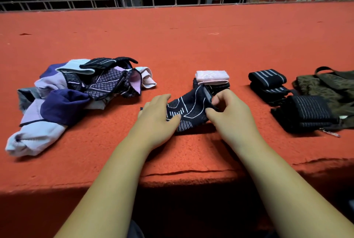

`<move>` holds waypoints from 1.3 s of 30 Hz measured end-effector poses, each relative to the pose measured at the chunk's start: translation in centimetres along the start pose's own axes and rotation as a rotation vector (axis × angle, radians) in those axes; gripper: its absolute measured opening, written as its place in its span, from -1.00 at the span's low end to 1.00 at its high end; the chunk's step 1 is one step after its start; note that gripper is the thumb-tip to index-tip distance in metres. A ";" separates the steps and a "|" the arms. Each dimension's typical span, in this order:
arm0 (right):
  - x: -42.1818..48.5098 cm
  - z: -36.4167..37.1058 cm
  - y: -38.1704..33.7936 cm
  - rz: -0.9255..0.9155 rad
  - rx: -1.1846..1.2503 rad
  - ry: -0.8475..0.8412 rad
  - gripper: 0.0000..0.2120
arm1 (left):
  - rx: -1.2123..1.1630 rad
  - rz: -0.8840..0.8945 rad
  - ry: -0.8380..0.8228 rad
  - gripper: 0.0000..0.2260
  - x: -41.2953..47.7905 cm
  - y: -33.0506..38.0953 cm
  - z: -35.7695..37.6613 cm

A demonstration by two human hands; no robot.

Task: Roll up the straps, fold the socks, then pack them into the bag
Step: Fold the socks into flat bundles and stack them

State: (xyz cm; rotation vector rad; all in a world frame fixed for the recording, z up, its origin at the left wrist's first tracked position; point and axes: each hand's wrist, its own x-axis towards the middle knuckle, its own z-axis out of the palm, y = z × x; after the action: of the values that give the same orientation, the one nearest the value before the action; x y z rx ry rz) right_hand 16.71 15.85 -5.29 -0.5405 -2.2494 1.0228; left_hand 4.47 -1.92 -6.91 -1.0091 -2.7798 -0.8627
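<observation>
Three straps (267, 77), one bag (325, 86), maybe eight socks (187, 111)

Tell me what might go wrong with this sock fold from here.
The right hand pinches only one edge of the sock while the left hand presses it flat, so the fold may slip crooked. Lifting that edge might also knock the folded stack just behind.

The light is dim and falls from above on the red carpet (172, 46). Its near edge sinks into deep shadow, and the far background is almost black. The black sock (189, 111) throws a dark shadow on its near side. The far railing (164, 1) bends from wide-angle distortion.
</observation>
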 end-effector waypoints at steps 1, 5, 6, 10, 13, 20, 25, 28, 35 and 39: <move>0.0 -0.3 -0.3 -0.059 0.045 0.004 -0.77 | -0.054 0.016 0.039 -0.38 0.2 0.0 -0.3; -0.2 -1.7 -1.5 -0.254 0.162 -0.036 -0.73 | -0.267 0.069 0.165 -0.40 0.3 0.3 -1.1; -0.3 -2.2 -1.7 -0.287 0.182 -0.047 -0.72 | -0.327 0.074 0.199 -0.41 0.3 0.3 -1.1; -0.3 -3.6 -2.5 -0.341 0.330 -0.067 -0.73 | -0.516 0.072 0.201 -0.33 0.3 0.6 -1.2; -0.2 -4.2 -2.9 -0.377 0.424 -0.065 -0.73 | -0.679 0.070 0.166 -0.35 0.2 1.4 -1.4; -0.1 -5.3 -3.9 -0.363 0.671 -0.117 -0.64 | -0.891 0.096 0.147 -0.39 0.8 2.7 -2.2; 0.4 -5.3 -3.9 -0.267 0.898 -0.191 -0.65 | -1.035 0.075 -0.049 -0.43 0.6 3.7 -2.0; 0.6 -5.5 -3.7 -0.221 0.982 -0.172 -0.66 | -1.104 0.074 -0.076 -0.59 0.1 3.7 -1.9; 0.7 -4.9 -2.9 0.121 0.748 -0.240 -0.66 | -1.351 -0.088 -0.112 -0.66 -0.8 4.7 -2.6; -0.5 -3.1 -0.5 0.288 0.652 -0.429 -0.79 | -1.370 -0.275 -0.169 -0.69 -1.4 3.9 -2.1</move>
State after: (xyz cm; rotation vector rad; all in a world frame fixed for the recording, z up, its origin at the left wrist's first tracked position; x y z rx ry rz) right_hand 19.10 16.86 -3.51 -0.3801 -2.0220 2.0746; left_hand 7.63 -1.34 -3.64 -0.6873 -2.1604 -2.9579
